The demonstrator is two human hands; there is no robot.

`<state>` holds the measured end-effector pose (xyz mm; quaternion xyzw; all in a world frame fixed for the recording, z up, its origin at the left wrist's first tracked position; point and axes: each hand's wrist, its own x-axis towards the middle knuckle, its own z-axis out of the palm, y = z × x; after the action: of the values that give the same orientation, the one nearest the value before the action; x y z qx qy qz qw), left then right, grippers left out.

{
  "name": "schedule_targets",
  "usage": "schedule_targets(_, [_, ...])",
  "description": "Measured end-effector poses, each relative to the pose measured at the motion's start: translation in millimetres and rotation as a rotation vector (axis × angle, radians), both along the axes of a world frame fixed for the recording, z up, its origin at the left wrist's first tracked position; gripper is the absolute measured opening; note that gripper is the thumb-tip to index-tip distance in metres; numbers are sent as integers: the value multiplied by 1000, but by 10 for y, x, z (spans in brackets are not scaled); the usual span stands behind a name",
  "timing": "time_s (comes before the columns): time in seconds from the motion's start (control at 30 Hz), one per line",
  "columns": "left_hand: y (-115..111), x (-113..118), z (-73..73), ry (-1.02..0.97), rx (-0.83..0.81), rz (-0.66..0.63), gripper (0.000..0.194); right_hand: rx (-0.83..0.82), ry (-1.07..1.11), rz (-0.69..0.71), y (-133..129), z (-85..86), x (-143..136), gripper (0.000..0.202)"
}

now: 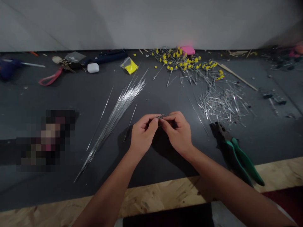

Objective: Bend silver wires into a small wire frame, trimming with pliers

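Both my hands meet over the middle of the dark table, pinching a small piece of thin silvery wire (pixel 161 117) between them. My left hand (pixel 143 130) grips it with thumb and forefinger. From the other side, my right hand (pixel 178 130) pinches the same wire; the fingertips cover most of it. Left of my hands lies a long bundle of straight metal wires (pixel 118 110), with a few single wires apart from it. To the right are pliers (pixel 236 154) with green and black handles and a heap of short cut wires (pixel 222 105).
Twisted wires with yellow tips (pixel 182 61) lie at the back near a pink lump (pixel 187 50). A bag of yellow material (pixel 131 66), a white case (pixel 93 67), keys with a pink strap (pixel 50 78) and a blue glue gun (pixel 9 69) line the back left. A wooden stick (pixel 238 77) lies right.
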<state>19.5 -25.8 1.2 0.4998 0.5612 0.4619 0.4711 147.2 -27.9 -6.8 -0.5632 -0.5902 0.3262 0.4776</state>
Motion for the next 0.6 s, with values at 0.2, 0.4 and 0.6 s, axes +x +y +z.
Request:
schedule_targets(0.2, [17, -9, 0, -187, -75, -49, 17, 35, 4, -15, 13, -6, 3, 4])
schedule_targets(0.4, [20, -47, -31, -328, -160, -90, 17, 61, 56, 56, 33, -15, 40, 14])
schedule_targets(0.6, [49, -79, -37, -231, -88, -47, 15, 49, 92, 64, 47, -23, 34, 13])
